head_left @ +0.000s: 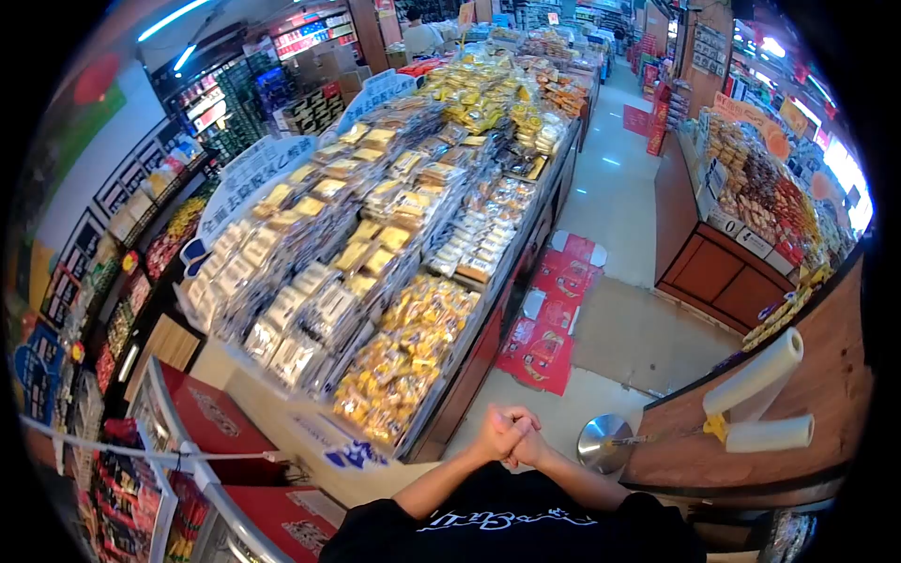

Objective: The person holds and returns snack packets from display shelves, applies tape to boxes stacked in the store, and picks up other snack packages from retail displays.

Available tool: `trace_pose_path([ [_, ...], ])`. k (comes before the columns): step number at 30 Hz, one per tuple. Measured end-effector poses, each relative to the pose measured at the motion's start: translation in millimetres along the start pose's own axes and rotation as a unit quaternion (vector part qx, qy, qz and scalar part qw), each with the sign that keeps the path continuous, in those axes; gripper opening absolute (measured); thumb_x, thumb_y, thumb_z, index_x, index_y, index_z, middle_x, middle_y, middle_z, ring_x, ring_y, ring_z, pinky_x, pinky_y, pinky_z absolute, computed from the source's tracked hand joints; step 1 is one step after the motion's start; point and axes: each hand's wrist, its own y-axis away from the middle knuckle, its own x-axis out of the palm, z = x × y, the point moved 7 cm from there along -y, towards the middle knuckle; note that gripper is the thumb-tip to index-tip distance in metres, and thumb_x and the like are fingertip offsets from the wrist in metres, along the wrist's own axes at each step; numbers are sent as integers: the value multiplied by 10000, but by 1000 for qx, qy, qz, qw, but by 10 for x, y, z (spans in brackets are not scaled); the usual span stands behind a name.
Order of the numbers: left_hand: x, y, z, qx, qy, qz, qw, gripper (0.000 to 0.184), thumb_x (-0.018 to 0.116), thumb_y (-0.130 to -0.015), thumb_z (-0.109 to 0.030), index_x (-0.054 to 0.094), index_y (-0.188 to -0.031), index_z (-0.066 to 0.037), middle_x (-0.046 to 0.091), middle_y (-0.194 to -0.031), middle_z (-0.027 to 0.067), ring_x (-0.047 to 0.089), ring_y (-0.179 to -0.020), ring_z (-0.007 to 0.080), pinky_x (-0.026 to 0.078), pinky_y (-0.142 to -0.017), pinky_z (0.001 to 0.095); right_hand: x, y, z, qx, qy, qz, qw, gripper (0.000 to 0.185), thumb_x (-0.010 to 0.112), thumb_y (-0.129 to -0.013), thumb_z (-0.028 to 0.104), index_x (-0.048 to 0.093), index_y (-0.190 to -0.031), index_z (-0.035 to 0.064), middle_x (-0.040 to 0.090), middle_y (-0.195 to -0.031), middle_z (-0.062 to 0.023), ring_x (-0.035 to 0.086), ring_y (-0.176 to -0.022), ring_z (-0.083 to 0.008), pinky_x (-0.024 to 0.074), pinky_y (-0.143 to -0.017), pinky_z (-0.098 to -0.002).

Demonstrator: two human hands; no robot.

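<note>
My left hand (pixel 494 435) and my right hand (pixel 529 443) are clasped together in front of my black shirt (pixel 526 525), fingers folded over each other. Each hand is closed on the other, and no object shows in them. Left of them and a little beyond is a long display counter (pixel 488 349) heaped with packaged snacks. Its nearest section holds yellow-wrapped packets (pixel 408 357). Silvery packs (pixel 328 314) lie beside those in rows, apart from my hands.
Flattened red cardboard (pixel 549 314) lies on the aisle floor. A round metal base (pixel 603 443) stands close on the right, near two plastic bag rolls (pixel 765 375). Another snack counter (pixel 718 267) is across the aisle. Red-topped cases (pixel 211 413) stand at lower left. A person (pixel 419 36) is far back.
</note>
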Motion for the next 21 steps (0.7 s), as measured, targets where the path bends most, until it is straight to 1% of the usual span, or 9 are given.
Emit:
trace_pose_path([
  [1,-52,-206,-2,21,25,-1,999,261,509,-889,-195,654,-842,17,631,-651,95,569,-397,142,431,-346,247,-137,-152,2,1,14,-12,1000,389,424,-941,403,566,-860,50,563,-711,-93,565,-634,-162,416,-548,-288],
  [2,-103,-340,106,-57,45,3,997,263,508,-881,-195,655,-845,19,629,-647,96,562,-395,139,434,-364,259,-274,-278,-3,5,23,-22,999,374,426,-939,392,566,-878,51,567,-732,-93,566,-659,-163,418,-569,-290],
  [5,-183,-818,94,-98,44,1,994,275,505,-868,-199,663,-827,21,632,-651,105,545,-378,136,430,-373,260,-656,-643,-47,13,43,-43,998,332,432,-932,359,566,-934,55,577,-796,-93,569,-733,-166,424,-630,-296],
  [8,-309,-1345,383,-100,20,-5,995,279,508,-848,-198,668,-810,26,645,-672,114,587,-460,151,468,-454,266,-1074,-1046,-139,10,62,-52,997,304,438,-925,326,567,-990,59,587,-859,-93,571,-807,-168,431,-692,-301],
  [11,-386,-2022,456,53,-43,-55,996,272,515,-826,-188,668,-793,34,660,-699,122,627,-577,172,498,-565,283,-1595,-1475,-195,-11,97,-51,994,290,444,-918,293,568,-1046,63,597,-923,-93,574,-881,-171,437,-754,-307],
  [13,-358,-2463,593,4,-48,-32,998,336,517,-827,-238,674,-815,59,679,-781,136,637,-699,188,507,-681,306,-1975,-1757,-239,-31,131,-50,990,292,448,-914,270,568,-1083,66,603,-965,-92,575,-931,-173,441,-795,-311],
  [16,-214,-3135,652,-47,-35,-32,998,328,511,-829,-220,669,-822,68,678,-779,145,637,-681,187,511,-650,297,-2515,-2193,-267,-71,168,-37,982,309,454,-907,237,569,-1139,70,613,-1029,-92,578,-1005,-175,448,-856,-316],
  [18,-124,-3577,660,-58,-35,-20,998,323,505,-830,-208,667,-828,72,677,-776,151,637,-670,189,515,-630,294,-2815,-2467,-177,-109,118,-18,987,308,438,-905,213,580,-1136,67,626,-1038,-82,588,-1005,-167,451,-860,-311],
  [21,-40,-4165,621,41,-56,-40,997,251,506,-818,-140,667,-805,53,668,-709,127,650,-635,201,516,-621,309,-3332,-2660,33,-117,189,-35,974,289,442,-903,223,586,-1095,60,626,-991,-81,596,-931,-171,448,-813,-310],
])
